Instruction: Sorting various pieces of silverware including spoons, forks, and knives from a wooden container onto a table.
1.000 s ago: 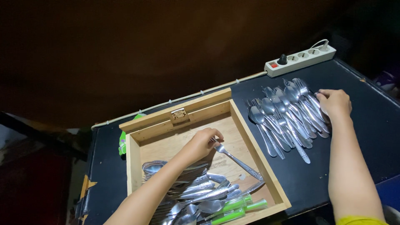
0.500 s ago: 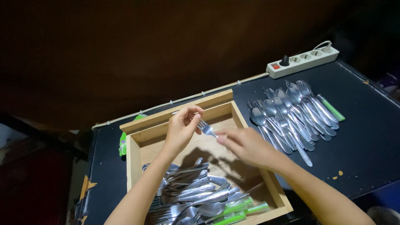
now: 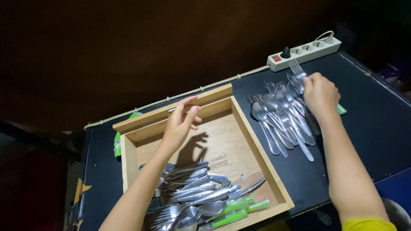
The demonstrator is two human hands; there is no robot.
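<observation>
My right hand (image 3: 320, 94) grips a metal fork (image 3: 296, 68) by its handle, tines pointing up, over the far end of a row of spoons and forks (image 3: 280, 116) laid out on the black table (image 3: 368, 128). My left hand (image 3: 180, 123) hovers with loose, spread fingers and holds nothing, above the back of an open wooden box (image 3: 257, 149). A heap of metal cutlery (image 3: 192, 192) fills the near half of the box, with green-handled pieces (image 3: 239, 209) at the front.
A white power strip (image 3: 306, 50) with a red switch and a black plug lies at the table's back edge, its cable running left behind the box. A green object (image 3: 117, 143) sits left of the box. A green handle (image 3: 341, 109) pokes out beside my right hand.
The fork passed from my left hand to my right. My right hand carried it from over the box to the laid-out row. My left hand let go and stays above the box.
</observation>
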